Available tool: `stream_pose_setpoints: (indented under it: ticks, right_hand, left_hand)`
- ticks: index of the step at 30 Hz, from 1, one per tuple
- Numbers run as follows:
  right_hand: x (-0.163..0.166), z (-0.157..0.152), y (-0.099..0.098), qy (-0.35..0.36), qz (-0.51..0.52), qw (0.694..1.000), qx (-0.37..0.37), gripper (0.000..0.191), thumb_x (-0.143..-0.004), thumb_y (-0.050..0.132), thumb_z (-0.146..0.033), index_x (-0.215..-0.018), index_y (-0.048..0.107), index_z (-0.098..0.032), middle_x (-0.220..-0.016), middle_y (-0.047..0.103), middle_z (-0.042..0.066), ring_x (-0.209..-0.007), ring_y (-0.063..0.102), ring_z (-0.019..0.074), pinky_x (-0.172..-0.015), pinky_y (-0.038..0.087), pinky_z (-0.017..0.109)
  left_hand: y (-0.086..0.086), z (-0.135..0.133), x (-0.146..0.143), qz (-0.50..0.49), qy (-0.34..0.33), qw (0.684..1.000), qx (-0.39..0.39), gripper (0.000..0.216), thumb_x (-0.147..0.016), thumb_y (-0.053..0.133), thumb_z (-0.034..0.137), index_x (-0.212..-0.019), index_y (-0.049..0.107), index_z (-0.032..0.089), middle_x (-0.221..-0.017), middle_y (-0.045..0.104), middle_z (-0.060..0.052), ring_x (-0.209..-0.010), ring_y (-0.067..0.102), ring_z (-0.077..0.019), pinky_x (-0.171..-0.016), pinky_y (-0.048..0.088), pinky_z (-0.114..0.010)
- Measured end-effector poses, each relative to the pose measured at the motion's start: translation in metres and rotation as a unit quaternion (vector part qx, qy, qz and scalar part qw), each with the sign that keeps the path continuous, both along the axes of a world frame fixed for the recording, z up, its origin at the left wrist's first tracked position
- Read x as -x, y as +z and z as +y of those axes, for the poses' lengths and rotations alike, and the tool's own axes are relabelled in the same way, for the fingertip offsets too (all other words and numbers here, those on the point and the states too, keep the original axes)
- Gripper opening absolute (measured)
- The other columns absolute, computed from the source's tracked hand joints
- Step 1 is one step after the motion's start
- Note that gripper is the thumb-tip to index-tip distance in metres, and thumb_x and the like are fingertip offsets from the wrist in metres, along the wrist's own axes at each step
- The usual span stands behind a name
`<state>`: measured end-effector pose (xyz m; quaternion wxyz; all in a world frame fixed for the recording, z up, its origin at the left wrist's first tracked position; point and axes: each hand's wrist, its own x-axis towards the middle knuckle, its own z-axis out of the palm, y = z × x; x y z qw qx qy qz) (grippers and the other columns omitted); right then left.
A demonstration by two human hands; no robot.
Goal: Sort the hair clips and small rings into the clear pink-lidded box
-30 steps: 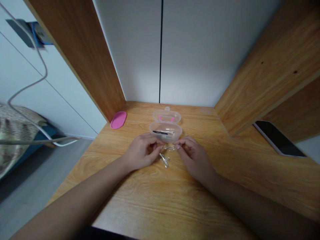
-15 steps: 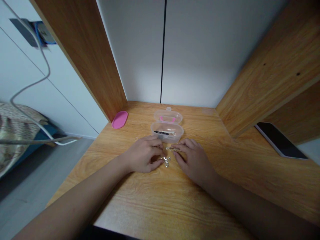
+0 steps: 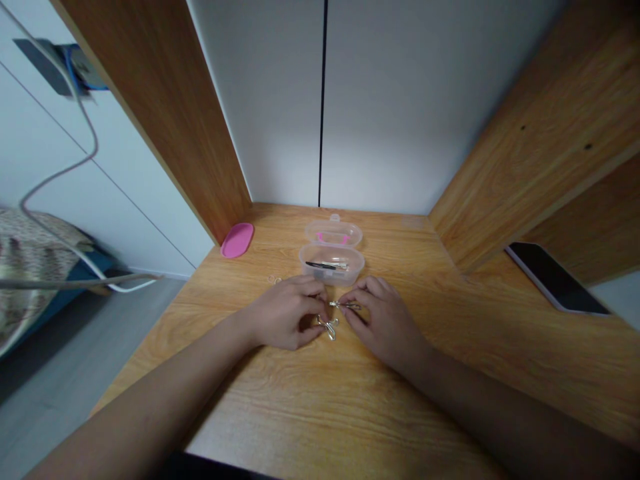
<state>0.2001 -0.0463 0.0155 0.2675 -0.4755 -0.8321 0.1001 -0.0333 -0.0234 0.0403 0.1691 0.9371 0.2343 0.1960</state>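
My right hand (image 3: 387,320) pinches a thin, shiny metal clasp (image 3: 345,305) between thumb and fingers, its narrow end pointing left. My left hand (image 3: 290,313) is curled on the table, with thumb and forefinger closed at a small cluster of shiny metal clasps (image 3: 329,327). Their exact kind is too small to make out. Just beyond both hands stands an open clear plastic case (image 3: 357,263), holding a black slender tool (image 3: 320,265) and some metal pieces. Small thin rings (image 3: 274,279) lie behind my left wrist.
The case's lid (image 3: 313,230), with pink on it, is folded back toward the white wall. A pink oval tray (image 3: 237,240) lies at the back left by the wooden upright. On the right rests a dark-screened phone or tablet (image 3: 555,277). A pale cable (image 3: 95,133) hangs at left.
My right hand has brought the clasp slightly nearer to me, and thumb and fingers have closed on it. My left hand's fingers have shifted slightly, showing more of the rings behind it.
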Motion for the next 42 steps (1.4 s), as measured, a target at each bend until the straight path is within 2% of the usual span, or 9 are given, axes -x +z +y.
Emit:
stream_pose_setpoints:
  ticks: [10, 18, 23, 27, 30, 32, 34, 36, 42]
  right_hand:
    - [0.001, -0.001, -0.001, 0.007, 0.02, 1.0, -0.016, 0.006, -0.088, 0.066, -0.02, -0.092, 0.069, -0.022, -0.104, 0.062, 0.009, -0.102, 0.057, 0.0258, -0.09, 0.047, 0.043]
    - [0.002, 0.001, 0.003, 0.022, 0.01, 0.999, 0.025, 0.003, -0.088, 0.066, -0.02, -0.088, 0.067, -0.022, -0.09, 0.07, 0.003, -0.091, 0.06, 0.0229, -0.082, 0.044, 0.038]
    - [0.002, 0.0, 0.002, 0.033, 0.039, 0.998, 0.043, 0.008, -0.087, 0.065, -0.013, -0.085, 0.065, -0.021, -0.086, 0.069, 0.001, -0.086, 0.062, 0.0199, -0.078, 0.045, 0.034]
    - [0.002, 0.0, -0.002, 0.02, 0.084, 0.995, 0.042, 0.011, -0.088, 0.064, -0.013, -0.096, 0.066, -0.021, -0.088, 0.069, 0.002, -0.082, 0.064, 0.0184, -0.074, 0.049, 0.032]
    - [0.001, -0.001, -0.001, 0.031, 0.115, 0.993, 0.02, 0.017, -0.091, 0.062, -0.015, -0.105, 0.067, -0.022, -0.092, 0.07, 0.004, -0.083, 0.066, 0.0184, -0.075, 0.052, 0.032]
    - [0.0, -0.002, 0.002, 0.051, 0.135, 0.99, 0.0, 0.019, -0.093, 0.06, -0.015, -0.108, 0.069, -0.023, -0.093, 0.07, 0.005, -0.084, 0.067, 0.0181, -0.074, 0.054, 0.031]
    - [0.0, -0.003, 0.005, 0.071, 0.155, 0.985, -0.011, 0.02, -0.094, 0.059, -0.015, -0.108, 0.07, -0.025, -0.092, 0.07, 0.004, -0.082, 0.067, 0.0169, -0.073, 0.055, 0.03]
    - [0.0, -0.004, 0.007, 0.083, 0.165, 0.983, -0.015, 0.022, -0.093, 0.061, -0.014, -0.108, 0.071, -0.026, -0.09, 0.069, 0.003, -0.08, 0.067, 0.0157, -0.071, 0.056, 0.028]
    - [0.001, -0.004, 0.001, 0.122, 0.209, 0.969, -0.046, 0.031, -0.09, 0.061, -0.007, -0.097, 0.078, -0.033, -0.095, 0.058, 0.003, -0.088, 0.065, 0.0146, -0.072, 0.057, 0.027]
  left_hand:
    - [-0.001, 0.002, 0.0, 0.002, -0.027, 0.999, 0.018, 0.01, -0.087, 0.061, 0.02, -0.092, 0.071, 0.02, -0.094, 0.071, -0.005, -0.092, 0.066, -0.0199, -0.087, 0.05, -0.035]
    - [0.0, -0.001, -0.001, -0.014, -0.031, 0.999, 0.024, 0.015, -0.093, 0.057, 0.023, -0.094, 0.071, 0.019, -0.091, 0.072, -0.006, -0.087, 0.067, -0.0185, -0.082, 0.052, -0.032]
    - [0.0, -0.002, -0.001, -0.046, -0.035, 0.997, 0.057, 0.015, -0.091, 0.056, 0.018, -0.094, 0.07, 0.017, -0.088, 0.072, -0.006, -0.079, 0.066, -0.0158, -0.074, 0.052, -0.028]
    - [-0.002, -0.006, -0.002, -0.111, -0.017, 0.985, 0.128, 0.013, -0.089, 0.06, 0.018, -0.093, 0.072, 0.015, -0.08, 0.072, -0.005, -0.066, 0.063, -0.0121, -0.063, 0.05, -0.024]
    - [-0.003, -0.011, -0.006, -0.203, 0.039, 0.946, 0.252, 0.011, -0.089, 0.066, 0.022, -0.091, 0.07, 0.012, -0.076, 0.072, -0.006, -0.064, 0.064, -0.0116, -0.059, 0.051, -0.022]
    - [-0.002, -0.012, -0.008, -0.274, 0.057, 0.891, 0.359, 0.015, -0.089, 0.069, 0.026, -0.091, 0.068, 0.011, -0.073, 0.071, -0.006, -0.062, 0.065, -0.0115, -0.059, 0.053, -0.022]
    - [-0.001, -0.011, -0.009, -0.341, 0.034, 0.826, 0.447, 0.019, -0.089, 0.071, 0.029, -0.095, 0.065, 0.012, -0.07, 0.069, -0.003, -0.057, 0.066, -0.0111, -0.054, 0.052, -0.021]
    - [-0.001, -0.007, -0.009, -0.392, -0.003, 0.779, 0.49, 0.021, -0.088, 0.073, 0.029, -0.099, 0.063, 0.013, -0.069, 0.067, 0.0, -0.052, 0.065, -0.0102, -0.047, 0.048, -0.018]
    - [-0.002, 0.0, -0.007, -0.433, -0.013, 0.717, 0.546, 0.022, -0.089, 0.071, 0.029, -0.107, 0.068, 0.018, -0.078, 0.062, 0.001, -0.046, 0.06, -0.0077, -0.038, 0.035, -0.015]
